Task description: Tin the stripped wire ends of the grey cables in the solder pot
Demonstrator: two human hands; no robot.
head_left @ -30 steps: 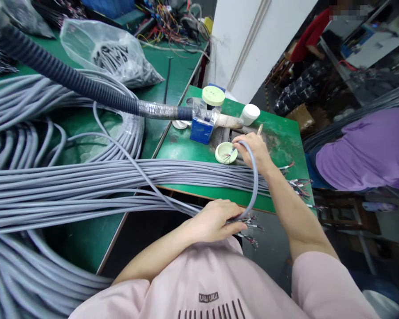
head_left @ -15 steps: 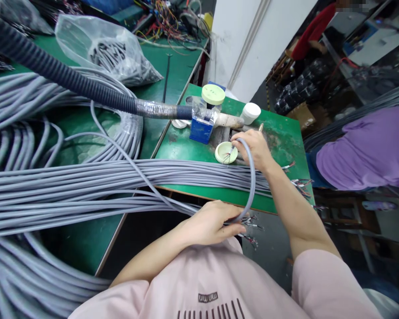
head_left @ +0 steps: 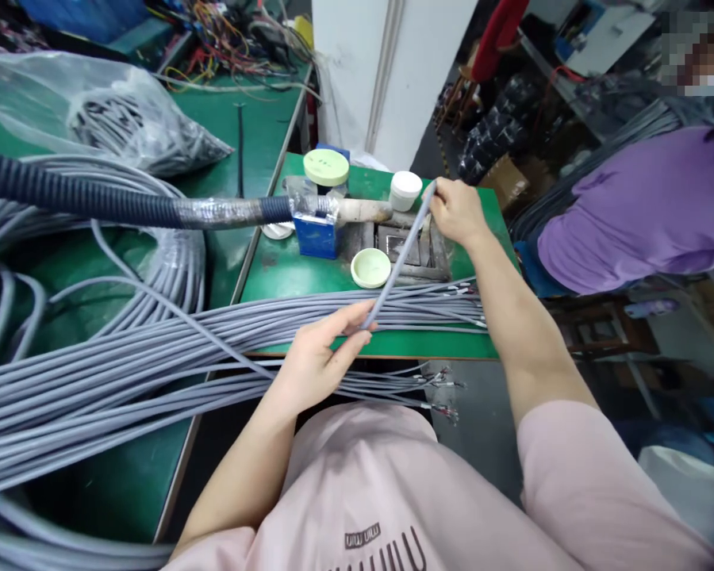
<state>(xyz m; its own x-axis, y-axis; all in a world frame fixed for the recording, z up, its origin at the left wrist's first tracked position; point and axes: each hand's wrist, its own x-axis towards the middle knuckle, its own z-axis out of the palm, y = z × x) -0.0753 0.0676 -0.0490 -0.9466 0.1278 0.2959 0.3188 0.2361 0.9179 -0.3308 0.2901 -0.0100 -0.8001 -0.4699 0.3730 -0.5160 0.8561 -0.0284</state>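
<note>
A grey cable [head_left: 403,252] runs straight and slanted between my two hands. My left hand [head_left: 321,353] pinches its lower part between thumb and fingers. Higher up and to the right, my right hand [head_left: 461,212] grips the upper part; the cable's wire end is hidden there. Just left of the cable sits a shallow pale-green dish [head_left: 370,270]. Behind the cable lies a grimy square metal pot [head_left: 437,258] with a shiny patch in its middle. A thick bundle of grey cables [head_left: 285,313] lies below the dish, stripped wire ends pointing right.
A ribbed dark hose [head_left: 124,202] crosses from the left to a blue block [head_left: 315,236]. Nearby stand a green-lidded jar [head_left: 326,168] and a white tub [head_left: 405,190]. A plastic bag of cable pieces [head_left: 131,127] lies behind coiled cable. A person in purple [head_left: 642,206] is at right.
The cable's wire end has left the green dish. The cable, curved before, is now straight between my hands. My left hand has risen from beside my body, and the view has shifted.
</note>
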